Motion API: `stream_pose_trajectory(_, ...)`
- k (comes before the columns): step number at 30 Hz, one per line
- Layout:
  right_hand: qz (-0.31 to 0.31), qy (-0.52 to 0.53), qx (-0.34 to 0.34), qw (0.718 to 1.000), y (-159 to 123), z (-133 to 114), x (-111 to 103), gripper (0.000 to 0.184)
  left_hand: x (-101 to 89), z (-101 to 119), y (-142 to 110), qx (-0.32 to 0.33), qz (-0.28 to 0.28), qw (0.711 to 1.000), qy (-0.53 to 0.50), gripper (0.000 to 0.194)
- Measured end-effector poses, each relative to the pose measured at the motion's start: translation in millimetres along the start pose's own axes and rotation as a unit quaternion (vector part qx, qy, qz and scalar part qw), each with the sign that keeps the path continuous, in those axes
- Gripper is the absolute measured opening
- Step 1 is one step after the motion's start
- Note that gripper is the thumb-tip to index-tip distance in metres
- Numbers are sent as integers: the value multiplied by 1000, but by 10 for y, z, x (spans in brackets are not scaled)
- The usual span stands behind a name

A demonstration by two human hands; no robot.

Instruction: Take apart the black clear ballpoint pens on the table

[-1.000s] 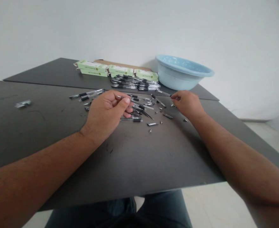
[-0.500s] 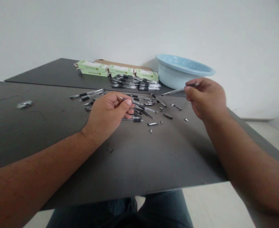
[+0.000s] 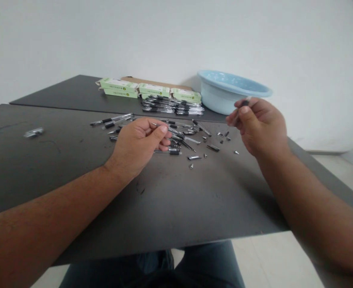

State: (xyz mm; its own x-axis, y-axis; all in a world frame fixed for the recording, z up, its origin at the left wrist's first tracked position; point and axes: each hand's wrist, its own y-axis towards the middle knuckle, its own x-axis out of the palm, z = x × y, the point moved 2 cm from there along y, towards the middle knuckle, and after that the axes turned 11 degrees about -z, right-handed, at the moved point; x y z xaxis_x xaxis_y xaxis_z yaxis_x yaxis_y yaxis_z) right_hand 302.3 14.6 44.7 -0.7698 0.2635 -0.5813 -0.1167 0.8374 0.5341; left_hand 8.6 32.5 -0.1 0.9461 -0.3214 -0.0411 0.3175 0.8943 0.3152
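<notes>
My left hand (image 3: 142, 140) is closed in a pinch over the loose pens. Between its thumb and forefinger is a thin pen refill (image 3: 155, 125), its pointed tip showing; the fingers hide most of it. My right hand (image 3: 262, 126) is raised at the right, in front of the basin, with its fingers closed on a pen barrel (image 3: 245, 103) with a dark grip. Much of that barrel is covered by the fingers. Below and between the hands lie loose pens (image 3: 175, 152), a short dark pen piece (image 3: 213, 148) and small cone-shaped tips (image 3: 191, 166).
Green-and-white boxes (image 3: 119, 85) stand in stacks at the back, with piled pens (image 3: 158, 109) before them. A light blue basin (image 3: 215, 98) is at the back right. A clear plastic piece (image 3: 34, 132) lies left on the dark table (image 3: 176, 208).
My right hand has turned, and the translucent length that pointed left from it no longer shows. Small pieces on the table near that hand lie differently. My left hand has barely moved.
</notes>
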Motion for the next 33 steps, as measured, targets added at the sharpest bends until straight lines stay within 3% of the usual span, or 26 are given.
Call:
stream_pose_trajectory(3,-120,-123,10,985,-22,-6,42,38,0,6,5,-2,6,1000,-7,16)
stream_pose_trajectory(5,-194,-177,-27,965,-35,-16,113,35,1,7,10,-1,8,1000,-13,16)
stream_pose_trajectory(9,-269,-189,-108,938,-56,-19,250,30,3,10,21,2,11,1000,-28,16)
stream_pose_trajectory(18,-303,-178,-145,925,-90,-62,290,30,6,3,26,-7,14,999,-32,16)
stream_pose_trajectory(33,-304,-175,-143,925,-97,-85,305,31,9,11,28,-6,12,999,-35,16)
